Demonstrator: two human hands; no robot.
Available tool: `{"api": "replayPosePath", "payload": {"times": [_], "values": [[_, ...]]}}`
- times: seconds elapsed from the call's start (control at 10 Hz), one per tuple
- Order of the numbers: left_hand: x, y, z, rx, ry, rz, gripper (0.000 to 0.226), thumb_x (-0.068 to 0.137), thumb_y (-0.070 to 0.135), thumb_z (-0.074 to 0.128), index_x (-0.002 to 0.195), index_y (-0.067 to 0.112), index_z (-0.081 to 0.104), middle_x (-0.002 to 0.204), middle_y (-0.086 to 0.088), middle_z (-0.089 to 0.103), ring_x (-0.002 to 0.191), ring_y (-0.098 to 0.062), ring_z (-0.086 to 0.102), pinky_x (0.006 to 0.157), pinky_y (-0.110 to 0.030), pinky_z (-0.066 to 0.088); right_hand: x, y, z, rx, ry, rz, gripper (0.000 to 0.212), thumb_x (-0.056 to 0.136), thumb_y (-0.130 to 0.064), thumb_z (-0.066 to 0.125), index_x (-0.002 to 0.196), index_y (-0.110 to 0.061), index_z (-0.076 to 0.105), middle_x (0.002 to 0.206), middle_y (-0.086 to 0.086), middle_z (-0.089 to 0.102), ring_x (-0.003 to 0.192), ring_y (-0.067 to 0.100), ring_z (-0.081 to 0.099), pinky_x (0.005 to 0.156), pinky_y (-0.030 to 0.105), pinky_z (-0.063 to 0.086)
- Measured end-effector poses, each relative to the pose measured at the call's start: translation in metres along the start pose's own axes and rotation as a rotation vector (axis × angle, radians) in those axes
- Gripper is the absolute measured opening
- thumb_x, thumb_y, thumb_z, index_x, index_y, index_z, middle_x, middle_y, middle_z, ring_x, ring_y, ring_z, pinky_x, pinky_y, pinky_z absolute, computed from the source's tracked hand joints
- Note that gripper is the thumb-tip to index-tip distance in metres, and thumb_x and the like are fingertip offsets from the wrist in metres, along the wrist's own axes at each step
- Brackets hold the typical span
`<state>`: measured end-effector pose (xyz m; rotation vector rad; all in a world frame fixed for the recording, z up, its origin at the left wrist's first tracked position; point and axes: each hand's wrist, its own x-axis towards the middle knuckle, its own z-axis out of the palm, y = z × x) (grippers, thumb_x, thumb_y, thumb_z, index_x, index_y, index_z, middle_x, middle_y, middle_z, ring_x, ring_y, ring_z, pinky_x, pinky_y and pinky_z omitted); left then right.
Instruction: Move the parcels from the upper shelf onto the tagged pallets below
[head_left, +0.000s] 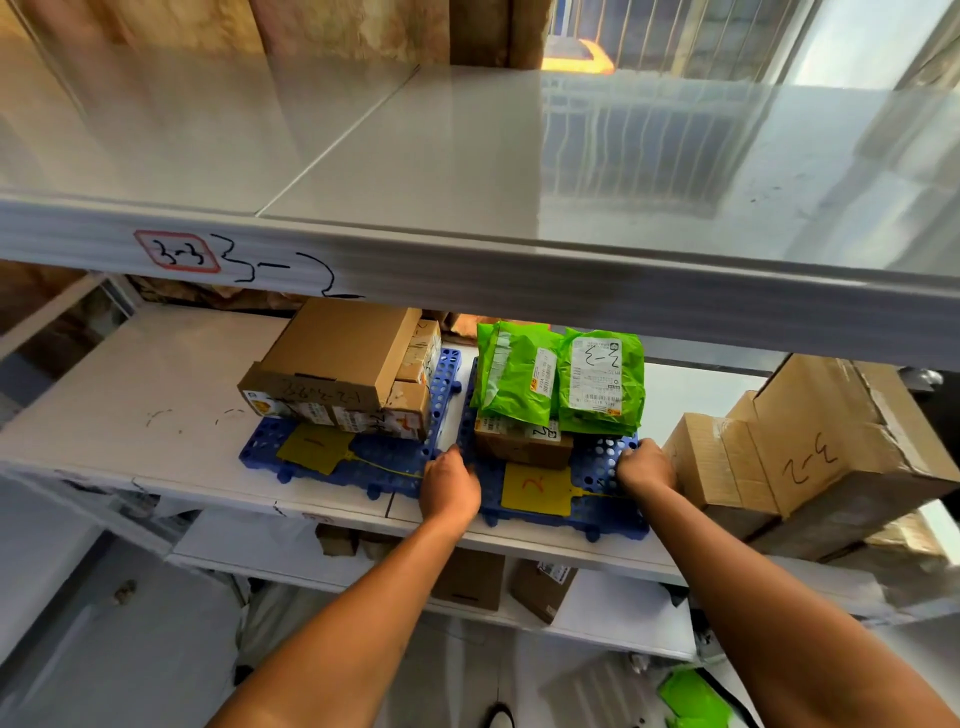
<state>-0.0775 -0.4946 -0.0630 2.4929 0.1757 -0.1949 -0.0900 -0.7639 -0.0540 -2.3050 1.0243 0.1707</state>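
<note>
Two blue perforated pallets lie side by side on the lower shelf. The left pallet (395, 462) has a yellow tag (314, 447) and bears stacked cardboard boxes (337, 358). The right pallet (605, 457) has a yellow tag (535, 488) and carries a small brown box (519, 441) under two green mailer bags (517, 376) (602, 384). My left hand (449, 486) grips the right pallet's left edge. My right hand (644, 470) grips its right edge. The upper shelf (467, 156) is bare and glossy.
Large cardboard boxes (831, 447) marked by hand stand on the lower shelf right of the pallets. White shelf surface (130, 395) stretches to the left. More boxes (467, 577) sit on a shelf below, and a green bag (693, 699) lies on the floor.
</note>
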Motion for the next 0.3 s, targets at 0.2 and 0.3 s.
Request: {"api": "replayPosePath", "payload": {"times": [0.2,0.3], "values": [[-0.001,0.015,-0.034,-0.014,-0.001,0.107,0.036,0.108,0.031,0.041,0.130,0.011,0.061,0.131,-0.013,0.066,0.119,-0.035,0.060,0.094,-0.044,0.051,-0.033,-0.009,-0.016,0.048,-0.011,-0.034,0.036,0.108,-0.021,0.039,0.132,0.003,0.054,0.139,0.028,0.057,0.127,0.044,0.055,0.102,0.044,0.046],[-0.005,0.020,-0.057,0.014,-0.050,0.166,0.043,0.109,0.036,0.034,0.133,0.011,0.059,0.136,-0.013,0.063,0.122,-0.034,0.058,0.098,-0.045,0.051,-0.061,-0.014,-0.027,0.078,0.005,-0.055,0.044,0.110,-0.027,0.034,0.136,0.003,0.053,0.141,0.027,0.056,0.128,0.042,0.054,0.106,0.045,0.045]]}}
